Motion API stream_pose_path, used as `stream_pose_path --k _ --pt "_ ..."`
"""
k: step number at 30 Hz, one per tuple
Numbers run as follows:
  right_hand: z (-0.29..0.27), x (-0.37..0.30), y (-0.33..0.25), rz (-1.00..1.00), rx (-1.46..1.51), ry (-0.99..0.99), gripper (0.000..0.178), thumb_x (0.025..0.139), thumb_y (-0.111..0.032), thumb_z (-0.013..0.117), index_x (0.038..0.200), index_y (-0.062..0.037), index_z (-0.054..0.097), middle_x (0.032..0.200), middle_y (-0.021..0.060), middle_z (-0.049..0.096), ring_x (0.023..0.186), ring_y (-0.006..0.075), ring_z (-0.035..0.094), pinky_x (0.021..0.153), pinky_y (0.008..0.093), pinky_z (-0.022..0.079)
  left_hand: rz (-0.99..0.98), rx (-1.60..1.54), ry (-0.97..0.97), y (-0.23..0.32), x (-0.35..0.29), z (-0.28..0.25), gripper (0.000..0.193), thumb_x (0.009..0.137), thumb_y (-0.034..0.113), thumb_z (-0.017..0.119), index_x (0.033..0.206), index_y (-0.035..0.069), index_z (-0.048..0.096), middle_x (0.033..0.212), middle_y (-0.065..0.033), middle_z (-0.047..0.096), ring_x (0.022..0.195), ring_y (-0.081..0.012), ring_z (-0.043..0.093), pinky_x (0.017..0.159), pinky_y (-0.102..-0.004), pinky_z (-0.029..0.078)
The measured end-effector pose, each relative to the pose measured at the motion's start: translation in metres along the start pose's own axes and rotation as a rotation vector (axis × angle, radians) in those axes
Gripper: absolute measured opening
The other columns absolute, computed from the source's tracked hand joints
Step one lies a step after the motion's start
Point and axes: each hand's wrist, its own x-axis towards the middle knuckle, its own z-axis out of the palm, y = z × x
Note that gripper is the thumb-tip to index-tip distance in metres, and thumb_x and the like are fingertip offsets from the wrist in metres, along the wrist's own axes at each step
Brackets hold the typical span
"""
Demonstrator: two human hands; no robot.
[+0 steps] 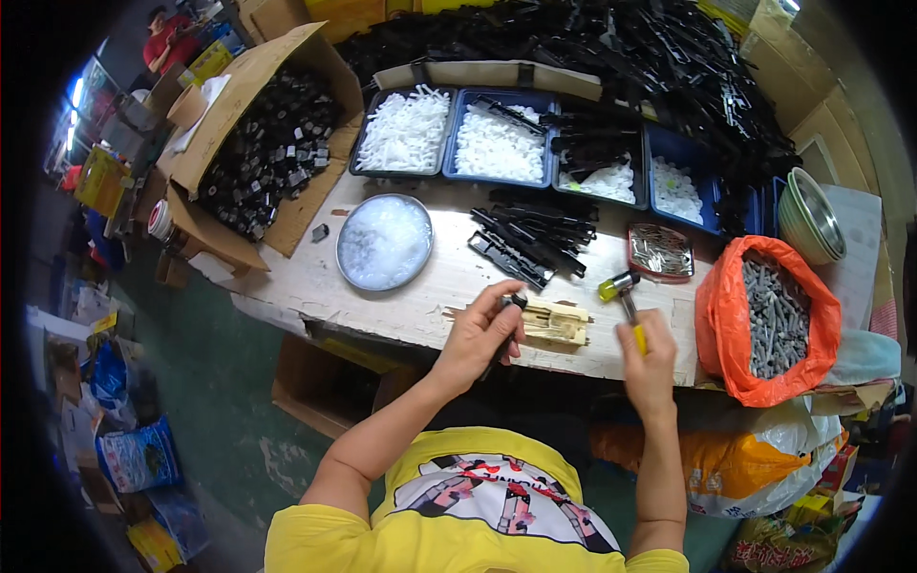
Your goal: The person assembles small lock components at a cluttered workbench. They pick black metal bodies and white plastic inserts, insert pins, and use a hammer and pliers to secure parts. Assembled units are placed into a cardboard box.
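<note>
My left hand (474, 340) is closed around a dark, narrow part (496, 357), whose rounded black end pokes out above my fingers. Just right of that hand, a pale yellow block with grooves (557, 323) lies near the table's front edge. My right hand (649, 355) grips the yellow handle of a small hammer (620, 286), its head raised to the left, with a yellow-green face. Beyond the block lies a pile of black plastic parts (535, 234). A red-rimmed tray of small metal pins (660, 251) stands behind the hammer.
At the right, an orange bag (718, 320) holds grey screw-like pieces. A round dish of clear, whitish pieces (384, 242) stands left of centre. Blue bins (503, 141) of white parts line the back, before heaped black parts (659, 67). A cardboard box (229, 105) of dark pieces leans at left.
</note>
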Motion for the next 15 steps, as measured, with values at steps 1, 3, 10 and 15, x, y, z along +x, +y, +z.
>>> stream_pose_path --k 1,3,10,15 --pt "0.005 -0.004 -0.015 -0.012 0.068 -0.082 0.011 0.081 -0.005 0.057 0.082 0.0042 0.052 0.075 0.0127 0.048 0.067 0.0259 0.049 0.061 0.0318 0.039 0.014 0.014 -0.016 -0.002 -0.003 -0.001 0.032 0.092 0.018 0.049 0.121 0.006 0.044 0.079 -0.0042 0.055 0.063 -0.0085 0.055 0.054 -0.0204 0.046" --pt "0.018 -0.012 -0.023 -0.109 0.157 -0.222 0.011 0.082 -0.007 0.056 0.084 0.0043 0.052 0.084 0.0148 0.052 0.075 0.0291 0.052 0.067 0.0332 0.042 0.042 0.044 -0.047 -0.005 -0.007 -0.004 0.03 0.092 0.017 0.05 0.119 0.006 0.047 0.079 -0.0042 0.056 0.063 -0.0082 0.055 0.054 -0.02 0.046" --pt "0.033 -0.016 -0.037 -0.184 0.099 -0.393 0.016 0.079 -0.006 0.06 0.086 0.0063 0.052 0.098 0.019 0.053 0.088 0.035 0.05 0.076 0.039 0.042 0.089 0.25 0.06 -0.004 -0.02 -0.009 0.025 0.089 0.015 0.053 0.112 0.004 0.054 0.074 -0.0008 0.055 0.059 -0.0054 0.053 0.052 -0.0178 0.044" --pt "0.032 -0.016 -0.041 -0.214 0.05 -0.397 0.017 0.079 -0.006 0.06 0.087 0.006 0.052 0.099 0.0184 0.053 0.088 0.0347 0.05 0.076 0.0394 0.041 0.178 0.296 0.1 -0.002 -0.022 -0.011 0.026 0.088 0.015 0.056 0.111 0.004 0.057 0.07 0.0005 0.055 0.056 -0.0038 0.051 0.05 -0.0168 0.042"
